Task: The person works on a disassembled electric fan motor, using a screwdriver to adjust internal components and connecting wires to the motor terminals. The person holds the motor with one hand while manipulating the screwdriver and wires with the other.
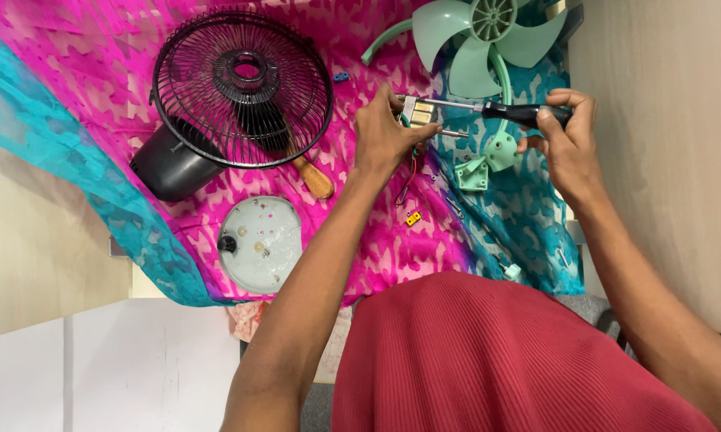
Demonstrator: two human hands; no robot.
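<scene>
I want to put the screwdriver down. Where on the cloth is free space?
Free: pink cloth left of the grille, and between the round base and the yellow clip. Crowded: under the right hand, among green parts and screws.

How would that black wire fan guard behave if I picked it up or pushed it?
The black wire fan guard would probably feel light for its size, since it is mostly thin open wires. It looks fairly stiff, though single wires might bend if squeezed. It leans on the black housing, so a push may make it slide off or tip onto the cloth.
</scene>
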